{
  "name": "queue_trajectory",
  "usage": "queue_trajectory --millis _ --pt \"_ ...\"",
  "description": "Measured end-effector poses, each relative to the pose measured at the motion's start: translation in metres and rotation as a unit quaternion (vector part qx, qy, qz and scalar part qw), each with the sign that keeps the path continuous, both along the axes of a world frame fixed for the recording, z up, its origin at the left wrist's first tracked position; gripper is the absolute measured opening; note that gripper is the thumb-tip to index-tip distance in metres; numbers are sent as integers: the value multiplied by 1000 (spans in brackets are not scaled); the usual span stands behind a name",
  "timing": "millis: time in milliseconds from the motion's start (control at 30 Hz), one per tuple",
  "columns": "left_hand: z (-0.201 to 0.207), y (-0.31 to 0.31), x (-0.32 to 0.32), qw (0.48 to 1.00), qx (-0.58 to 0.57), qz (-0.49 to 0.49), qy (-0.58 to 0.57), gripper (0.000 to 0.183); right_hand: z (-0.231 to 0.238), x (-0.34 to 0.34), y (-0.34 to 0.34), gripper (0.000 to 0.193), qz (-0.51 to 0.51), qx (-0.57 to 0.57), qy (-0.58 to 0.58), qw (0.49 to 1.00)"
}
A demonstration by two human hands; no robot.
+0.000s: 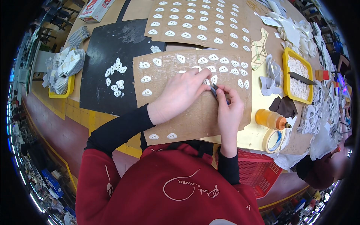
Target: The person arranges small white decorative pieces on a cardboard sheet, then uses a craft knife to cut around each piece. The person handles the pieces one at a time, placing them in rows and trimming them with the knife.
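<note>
A brown board (195,120) lies in front of me, dotted with rows of small white rounded pieces (223,69), each with two holes. My left hand (180,88) reaches over the board, its thumb and index finger closed about one small white piece (206,81) that is partly hidden. Beside it, my right hand (230,103) pinches a slim dark pointed tool (214,90), which looks like tweezers. The tool's tip is close to the left fingertips; whether it touches the piece I cannot tell. My left palm covers part of the board.
Left is a black mat (99,90) with loose white pieces (117,84). Beyond lies another filled brown board (180,28). Right are a yellow tray (286,75) of white pieces with a knife (302,78) across it, an orange-filled bottle (270,119) and a tape roll (272,141).
</note>
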State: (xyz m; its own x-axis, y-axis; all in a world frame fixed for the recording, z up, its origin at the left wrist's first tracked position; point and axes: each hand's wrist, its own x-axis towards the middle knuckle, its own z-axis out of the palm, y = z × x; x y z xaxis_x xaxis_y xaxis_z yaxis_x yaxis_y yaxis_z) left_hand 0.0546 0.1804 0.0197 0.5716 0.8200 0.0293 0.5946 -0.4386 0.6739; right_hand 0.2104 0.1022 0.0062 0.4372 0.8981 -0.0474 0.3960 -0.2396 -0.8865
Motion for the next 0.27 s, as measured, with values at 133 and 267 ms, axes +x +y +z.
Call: queue_trajectory --millis 133,267 --pt "-2 3 0 1000 -8 0 -4 22 -3 7 4 16 2 27 101 994" --pt "2 5 -1 1000 -1 -11 -14 21 2 12 3 17 -6 20 95 995"
